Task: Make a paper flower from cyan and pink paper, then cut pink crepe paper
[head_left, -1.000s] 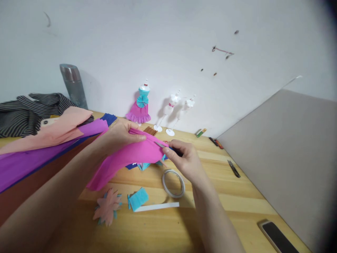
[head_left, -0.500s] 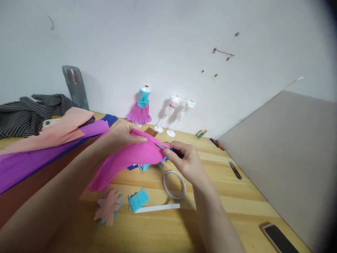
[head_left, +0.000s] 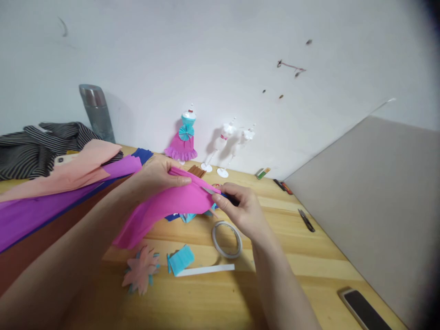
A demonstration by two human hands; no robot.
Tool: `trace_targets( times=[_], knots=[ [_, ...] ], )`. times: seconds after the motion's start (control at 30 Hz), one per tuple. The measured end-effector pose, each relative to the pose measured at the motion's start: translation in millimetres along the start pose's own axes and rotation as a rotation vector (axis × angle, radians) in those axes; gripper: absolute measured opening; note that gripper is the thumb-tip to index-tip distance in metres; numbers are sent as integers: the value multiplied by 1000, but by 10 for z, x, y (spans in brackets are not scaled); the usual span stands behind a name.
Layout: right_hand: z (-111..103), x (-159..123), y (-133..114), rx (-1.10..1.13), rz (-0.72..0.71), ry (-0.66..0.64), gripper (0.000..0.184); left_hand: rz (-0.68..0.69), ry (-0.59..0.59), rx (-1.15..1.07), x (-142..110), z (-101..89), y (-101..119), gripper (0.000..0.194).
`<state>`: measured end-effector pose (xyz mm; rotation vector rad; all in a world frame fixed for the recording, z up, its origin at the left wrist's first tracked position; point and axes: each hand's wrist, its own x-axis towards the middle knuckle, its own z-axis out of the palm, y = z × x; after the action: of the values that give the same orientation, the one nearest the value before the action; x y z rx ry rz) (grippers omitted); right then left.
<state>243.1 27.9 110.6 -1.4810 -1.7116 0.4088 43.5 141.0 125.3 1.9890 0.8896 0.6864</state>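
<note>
My left hand (head_left: 158, 175) pinches the upper edge of a pink crepe paper sheet (head_left: 165, 206) and holds it up above the wooden table (head_left: 309, 256). My right hand (head_left: 240, 208) is closed round a pair of scissors (head_left: 215, 191) whose thin metal blades lie against the paper's top edge, between my two hands. The paper hangs down to the left and hides some blue and teal scraps beneath it.
A tape ring (head_left: 227, 239), a white strip (head_left: 205, 270), a teal paper piece (head_left: 181, 260) and a paper flower (head_left: 140, 271) lie in front. Mannequin stands (head_left: 185, 137) line the wall. Crepe sheets (head_left: 51, 192), striped cloth (head_left: 37, 146), a flask (head_left: 93, 112), a phone (head_left: 364, 309).
Both hands and the paper stay almost in place; the view only wobbles slightly.
</note>
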Motion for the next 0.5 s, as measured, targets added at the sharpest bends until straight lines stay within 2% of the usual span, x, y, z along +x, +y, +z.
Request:
trace_targets(
  times=[0.5],
  knots=[
    [11,-3,16,16,-4,0,29,-19,-17,18,-24,-2,23,32]
  ],
)
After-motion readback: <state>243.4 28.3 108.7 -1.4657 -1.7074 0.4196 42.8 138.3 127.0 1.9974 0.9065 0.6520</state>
